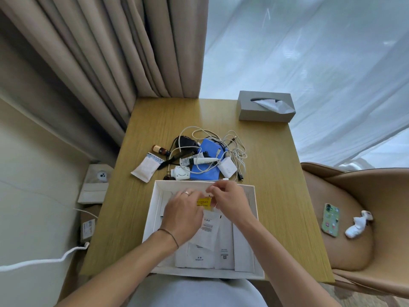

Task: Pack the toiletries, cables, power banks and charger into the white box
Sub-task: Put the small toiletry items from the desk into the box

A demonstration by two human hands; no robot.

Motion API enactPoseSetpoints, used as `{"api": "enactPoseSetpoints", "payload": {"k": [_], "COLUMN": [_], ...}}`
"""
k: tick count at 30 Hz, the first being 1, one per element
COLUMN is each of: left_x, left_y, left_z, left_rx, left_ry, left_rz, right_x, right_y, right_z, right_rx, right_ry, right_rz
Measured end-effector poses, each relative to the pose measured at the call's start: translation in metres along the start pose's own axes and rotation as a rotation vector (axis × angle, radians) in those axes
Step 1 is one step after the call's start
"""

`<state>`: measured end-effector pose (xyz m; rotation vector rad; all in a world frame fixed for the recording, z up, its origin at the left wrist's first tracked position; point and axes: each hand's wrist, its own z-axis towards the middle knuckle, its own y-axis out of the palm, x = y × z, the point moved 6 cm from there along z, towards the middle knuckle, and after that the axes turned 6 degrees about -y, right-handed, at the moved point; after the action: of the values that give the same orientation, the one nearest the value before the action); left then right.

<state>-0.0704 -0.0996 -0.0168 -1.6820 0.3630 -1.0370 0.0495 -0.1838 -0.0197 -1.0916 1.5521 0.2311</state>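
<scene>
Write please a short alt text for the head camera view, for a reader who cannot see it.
Both hands, left hand and right hand, hold a small yellow packet over an open white box on a wooden table. Beyond the box lies a pile of cables, blue power banks and a white charger.

The white box is set at the table's near edge; behind it the cables are heaped, the tissue box at the far right corner.

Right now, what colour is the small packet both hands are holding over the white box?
Yellow with dark print, the small packet shows best in the head view.
</scene>
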Motion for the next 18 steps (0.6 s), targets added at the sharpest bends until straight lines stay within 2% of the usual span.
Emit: {"api": "enactPoseSetpoints", "payload": {"k": [4,8,14,18], "left_x": [-0.010,-0.038,-0.097,-0.144], "left_y": [-0.044,-0.068,-0.074,-0.057], "left_z": [0.009,0.027,0.060,0.083], "left_rx": [0.119,0.155,0.140,0.046], "left_ry": [0.008,-0.049,-0.210,-0.384], "left_rz": [-0.067,-0.084,-0.128,-0.138], "right_x": [-0.028,-0.051,-0.073,-0.079], "right_y": [0.006,0.018,0.036,0.048], "right_z": [0.015,0.035,0.067,0.083], "right_rx": [0.020,0.015,0.017,0.017], "right_ry": [-0.056,-0.086,-0.133,-0.130], "right_rz": [0.016,-0.007,-0.135,-0.155]}}
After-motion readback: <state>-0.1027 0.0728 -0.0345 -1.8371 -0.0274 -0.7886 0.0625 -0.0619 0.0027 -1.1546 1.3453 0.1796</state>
